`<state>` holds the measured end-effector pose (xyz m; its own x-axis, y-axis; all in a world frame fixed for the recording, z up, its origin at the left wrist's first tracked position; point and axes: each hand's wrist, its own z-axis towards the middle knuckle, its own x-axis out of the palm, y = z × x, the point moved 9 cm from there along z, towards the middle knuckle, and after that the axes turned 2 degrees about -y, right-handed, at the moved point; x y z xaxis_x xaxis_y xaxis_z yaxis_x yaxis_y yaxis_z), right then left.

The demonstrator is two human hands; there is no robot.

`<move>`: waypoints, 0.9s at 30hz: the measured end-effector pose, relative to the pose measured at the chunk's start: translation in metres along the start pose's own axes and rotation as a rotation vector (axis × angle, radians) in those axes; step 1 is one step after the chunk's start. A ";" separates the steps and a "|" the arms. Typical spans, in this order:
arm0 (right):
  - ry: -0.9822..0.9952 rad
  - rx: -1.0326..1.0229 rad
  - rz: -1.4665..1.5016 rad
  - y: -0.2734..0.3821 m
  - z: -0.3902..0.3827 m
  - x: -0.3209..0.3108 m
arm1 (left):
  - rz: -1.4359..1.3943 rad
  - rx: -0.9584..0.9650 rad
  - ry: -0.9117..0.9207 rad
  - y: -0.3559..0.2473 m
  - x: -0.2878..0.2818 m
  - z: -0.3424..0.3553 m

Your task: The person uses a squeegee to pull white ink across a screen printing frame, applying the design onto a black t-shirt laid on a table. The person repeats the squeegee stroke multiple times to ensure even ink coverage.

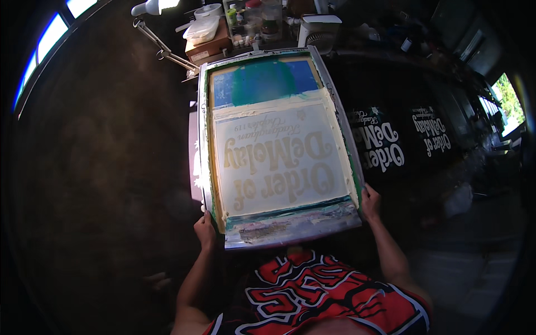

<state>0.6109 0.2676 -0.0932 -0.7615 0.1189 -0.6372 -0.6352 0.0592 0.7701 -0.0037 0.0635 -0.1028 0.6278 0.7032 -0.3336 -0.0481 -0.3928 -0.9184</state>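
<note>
Left hand [205,230] curled around the near left corner of a screen-printing frame [279,148], fingers wrapped under the edge, thumb on top. Right hand [370,202] likewise closed on the near right corner, gripping the metal side rail. Frame held flat and roughly centred in view, just ahead of the red, black and white shirt [312,296], far end reaching toward a cluttered tabletop [245,33]

Probably stiff and moderately light: thin metal rails around taut mesh. Rails rigid enough for a two-corner hold; mesh itself likely delicate, easy to puncture or dent, so better left untouched. Pale ink spread across the stencil area and smeared thick along the near edge, likely wet and slippery, prone to marking fingers or cloth. Safest grip seemingly on the bare outer rails, away from the inked band

Counted: one frame, two hands on it. Two dark garments with pale printed lettering [382,142] [432,134] lying to the right, well apart from the frame. One desk lamp [152,8] on a jointed arm at the far left, one cardboard box [207,46] beside it, several jars and bottles farther back, too small to count surely
</note>
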 end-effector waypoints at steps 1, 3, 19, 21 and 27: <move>-0.007 -0.026 0.015 -0.020 0.019 -0.028 | -0.025 -0.002 0.002 -0.008 0.033 -0.021; -0.020 -0.051 0.045 -0.064 0.060 -0.087 | 0.010 -0.007 0.019 -0.026 0.105 -0.063; -0.030 -0.162 -0.138 -0.360 0.296 -0.488 | 0.079 -0.004 -0.002 -0.094 0.539 -0.377; -0.006 -0.125 -0.119 -0.378 0.305 -0.500 | 0.109 -0.020 -0.022 -0.096 0.552 -0.392; -0.022 -0.155 -0.104 -0.403 0.328 -0.515 | 0.156 0.051 -0.041 -0.108 0.588 -0.400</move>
<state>1.3015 0.5080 -0.0655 -0.6891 0.1415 -0.7108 -0.7236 -0.0807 0.6855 0.6814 0.2823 -0.1151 0.5773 0.6603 -0.4803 -0.1824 -0.4691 -0.8641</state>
